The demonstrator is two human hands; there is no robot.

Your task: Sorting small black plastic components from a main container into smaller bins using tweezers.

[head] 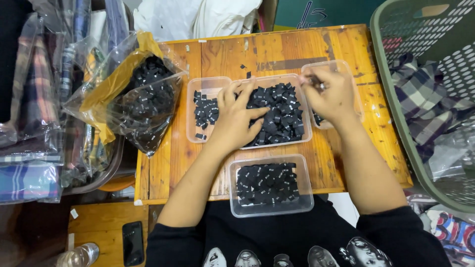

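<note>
Now the left hand (236, 114) lay spread open on black tags (279, 111) in a tray (306, 133); beside it, the right hand (330, 94) pinched something, probably a tag.

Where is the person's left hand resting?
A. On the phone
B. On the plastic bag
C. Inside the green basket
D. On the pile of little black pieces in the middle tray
D: the left hand lies spread on the heap of small black pieces in the middle clear tray, away from phone, basket and bag.
</note>
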